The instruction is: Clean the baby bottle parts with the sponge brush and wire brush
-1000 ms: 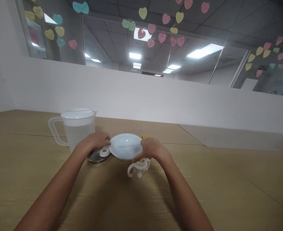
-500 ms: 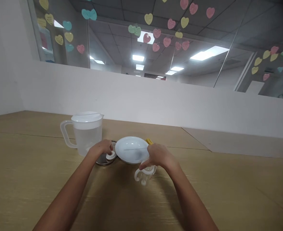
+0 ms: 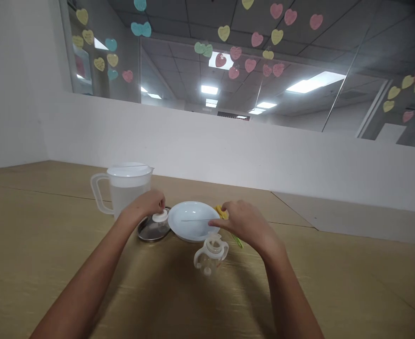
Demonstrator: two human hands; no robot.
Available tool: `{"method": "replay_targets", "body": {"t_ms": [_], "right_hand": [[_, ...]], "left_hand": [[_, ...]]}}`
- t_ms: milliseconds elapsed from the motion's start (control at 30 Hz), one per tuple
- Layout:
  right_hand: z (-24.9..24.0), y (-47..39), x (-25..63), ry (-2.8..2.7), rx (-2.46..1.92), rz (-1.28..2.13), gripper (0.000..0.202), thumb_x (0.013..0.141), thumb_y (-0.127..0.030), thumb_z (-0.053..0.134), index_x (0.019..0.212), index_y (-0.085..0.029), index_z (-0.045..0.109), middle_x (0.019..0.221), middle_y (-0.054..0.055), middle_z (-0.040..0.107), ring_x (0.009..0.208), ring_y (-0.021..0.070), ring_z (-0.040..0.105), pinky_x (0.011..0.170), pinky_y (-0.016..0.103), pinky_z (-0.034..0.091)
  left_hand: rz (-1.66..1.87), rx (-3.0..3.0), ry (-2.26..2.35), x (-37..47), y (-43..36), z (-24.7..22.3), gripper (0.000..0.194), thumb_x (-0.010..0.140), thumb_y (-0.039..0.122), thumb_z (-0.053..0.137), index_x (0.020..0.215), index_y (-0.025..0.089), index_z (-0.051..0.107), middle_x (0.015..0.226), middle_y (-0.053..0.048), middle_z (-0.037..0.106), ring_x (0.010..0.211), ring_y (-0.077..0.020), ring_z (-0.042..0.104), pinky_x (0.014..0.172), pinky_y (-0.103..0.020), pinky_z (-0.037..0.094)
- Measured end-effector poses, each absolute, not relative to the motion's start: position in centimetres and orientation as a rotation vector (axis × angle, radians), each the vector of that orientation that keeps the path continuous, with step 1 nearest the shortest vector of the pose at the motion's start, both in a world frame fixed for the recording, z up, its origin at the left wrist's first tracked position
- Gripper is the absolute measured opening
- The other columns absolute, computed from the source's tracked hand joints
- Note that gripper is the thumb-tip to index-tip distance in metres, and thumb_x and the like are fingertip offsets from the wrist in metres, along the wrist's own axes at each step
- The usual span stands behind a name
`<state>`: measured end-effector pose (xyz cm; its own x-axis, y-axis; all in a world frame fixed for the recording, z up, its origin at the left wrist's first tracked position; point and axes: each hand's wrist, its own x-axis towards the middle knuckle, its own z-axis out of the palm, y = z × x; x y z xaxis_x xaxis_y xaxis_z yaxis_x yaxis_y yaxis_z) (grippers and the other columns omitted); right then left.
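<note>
My left hand (image 3: pixel 151 203) is closed with its fingertips on a white round cap (image 3: pixel 160 216). That cap is over a round, shiny metal tray (image 3: pixel 150 234); whether it touches the tray I cannot tell. My right hand (image 3: pixel 245 225) is open, thumb and fingers apart, above the right rim of a white bowl (image 3: pixel 186 231). Below it stands a clear bottle (image 3: pixel 209 262) with two white handles and an uncovered neck. A yellow item with a green part (image 3: pixel 222 213) lies behind and under my right hand, partly hidden.
A translucent lidded jug (image 3: pixel 127 190) with a side handle stands behind my left hand. The wooden table (image 3: pixel 69 235) meets a white low wall (image 3: pixel 193 150). Above it is a glass window with heart-shaped notes (image 3: pixel 250 65).
My right hand has let go of the two-handled bottle and moved up and right, its fingers spreading. My left hand and the white cap have moved slightly away from me.
</note>
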<state>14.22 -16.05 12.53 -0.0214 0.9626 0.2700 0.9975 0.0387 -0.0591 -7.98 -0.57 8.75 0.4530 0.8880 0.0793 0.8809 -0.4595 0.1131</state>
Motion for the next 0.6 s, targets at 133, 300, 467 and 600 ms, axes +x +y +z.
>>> {"method": "replay_targets", "body": {"t_ms": [133, 300, 467, 600], "right_hand": [[12.0, -15.0, 13.4, -2.029, -1.608, -0.061, 0.037, 0.080, -0.049, 0.051, 0.095, -0.017, 0.064, 0.086, 0.007, 0.068, 0.079, 0.0184, 0.061, 0.065, 0.027, 0.041], [10.8, -13.2, 11.7, -1.978, -1.053, 0.017, 0.034, 0.080, -0.038, 0.055, 0.107, -0.017, 0.059, 0.107, 0.006, 0.064, 0.099, 0.0169, 0.056, 0.085, 0.029, 0.041], [10.6, -12.4, 11.6, -1.871, -0.913, 0.135, 0.022, 0.079, -0.024, 0.052, 0.099, -0.017, 0.060, 0.099, 0.003, 0.066, 0.092, 0.0135, 0.059, 0.082, 0.026, 0.043], [10.7, -12.2, 11.4, -1.732, -0.957, 0.205, 0.025, 0.072, -0.020, 0.053, 0.096, -0.017, 0.060, 0.094, 0.003, 0.066, 0.085, 0.0146, 0.059, 0.078, 0.027, 0.044]], "left_hand": [[0.563, 2.708, 1.290, -7.6, -4.4, 12.2, 0.028, 0.077, 0.031, 0.051, 0.097, 0.018, 0.065, 0.087, -0.005, 0.067, 0.078, -0.0174, 0.060, 0.066, -0.023, 0.043], [0.883, 2.691, 0.868, -5.7, -8.8, 14.0, 0.030, 0.084, 0.037, 0.045, 0.106, 0.025, 0.061, 0.099, 0.001, 0.065, 0.090, -0.0150, 0.059, 0.077, -0.022, 0.045], [1.024, 2.624, 0.777, -5.0, -9.4, 13.9, 0.034, 0.086, 0.039, 0.046, 0.115, 0.024, 0.054, 0.096, 0.000, 0.066, 0.087, -0.0144, 0.061, 0.074, -0.023, 0.049], [1.160, 2.730, 0.813, -4.3, -9.5, 13.5, 0.030, 0.089, 0.032, 0.041, 0.117, 0.024, 0.049, 0.094, -0.001, 0.064, 0.085, -0.0143, 0.061, 0.072, -0.024, 0.049]]}}
